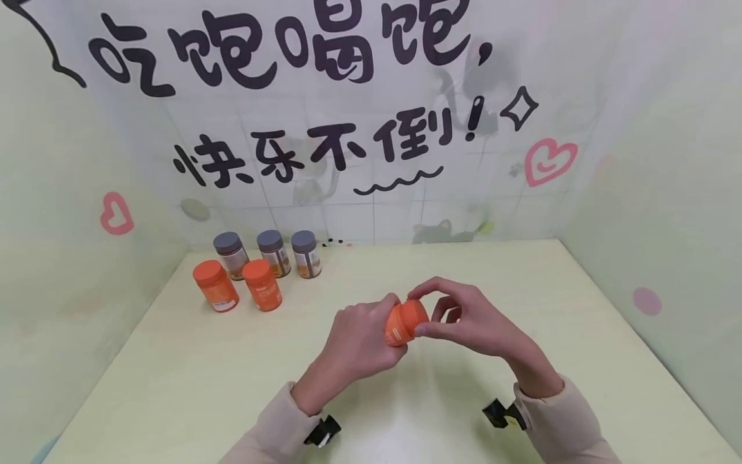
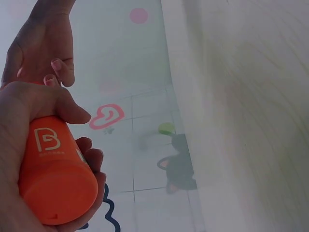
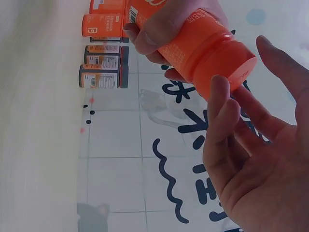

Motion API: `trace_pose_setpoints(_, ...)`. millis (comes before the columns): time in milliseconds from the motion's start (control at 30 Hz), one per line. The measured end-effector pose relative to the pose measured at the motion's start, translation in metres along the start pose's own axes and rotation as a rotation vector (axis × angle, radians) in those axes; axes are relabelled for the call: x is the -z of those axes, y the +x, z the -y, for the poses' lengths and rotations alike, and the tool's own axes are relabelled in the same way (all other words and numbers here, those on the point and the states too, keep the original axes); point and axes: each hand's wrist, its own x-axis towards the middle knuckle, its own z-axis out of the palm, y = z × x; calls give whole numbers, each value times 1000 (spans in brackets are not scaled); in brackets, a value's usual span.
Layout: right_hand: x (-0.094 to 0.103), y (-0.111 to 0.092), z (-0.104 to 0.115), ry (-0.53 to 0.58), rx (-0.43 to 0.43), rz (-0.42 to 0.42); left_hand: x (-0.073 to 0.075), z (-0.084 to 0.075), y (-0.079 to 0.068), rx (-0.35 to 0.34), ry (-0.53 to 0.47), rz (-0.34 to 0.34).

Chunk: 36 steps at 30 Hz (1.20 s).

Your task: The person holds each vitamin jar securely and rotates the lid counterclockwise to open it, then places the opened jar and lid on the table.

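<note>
An orange plastic bottle (image 1: 397,327) with an orange screw lid (image 1: 414,314) is held tilted above the table. My left hand (image 1: 365,336) grips its body, fingers wrapped around it. A pale letter B shows on the bottle (image 2: 48,140) in the left wrist view, its base toward that camera. At the other end, the thumb and fingertips of my right hand (image 1: 472,319) are around the lid. The right wrist view has the lid (image 3: 224,67) on the bottle, with the right hand's (image 3: 260,169) fingers bent beside it and one digit slightly apart.
Two more orange bottles (image 1: 216,287) (image 1: 263,287) stand at the table's back left. Behind and beside them are three dark-lidded bottles (image 1: 232,256) (image 1: 274,254) (image 1: 306,255). A printed curtain (image 1: 371,219) hangs along the back edge of the pale table (image 1: 191,374).
</note>
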Motion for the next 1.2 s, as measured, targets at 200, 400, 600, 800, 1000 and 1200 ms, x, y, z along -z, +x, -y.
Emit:
trace_pose_setpoints(200, 0, 1, 2, 103, 18, -12, 1, 0, 1, -3, -4, 0)
trace_pose_setpoints(400, 2, 2, 2, 52, 8, 5, 1, 0, 2, -15, 0, -12)
trace_pose_setpoints(600, 5, 1, 1, -32, -19, 28, 2, 0, 1, -8, -15, -10)
trace_pose_setpoints(800, 6, 0, 2, -58, 93, 31, 1, 0, 1, 7, -62, -14)
trace_pose_setpoints(1000, 7, -1, 1, -76, 134, 8, 1, 0, 2, 16, -94, -26)
trace_pose_setpoints(1200, 12, -2, -2, -69, 153, -13, -2, 1, 2, 22, -104, -30)
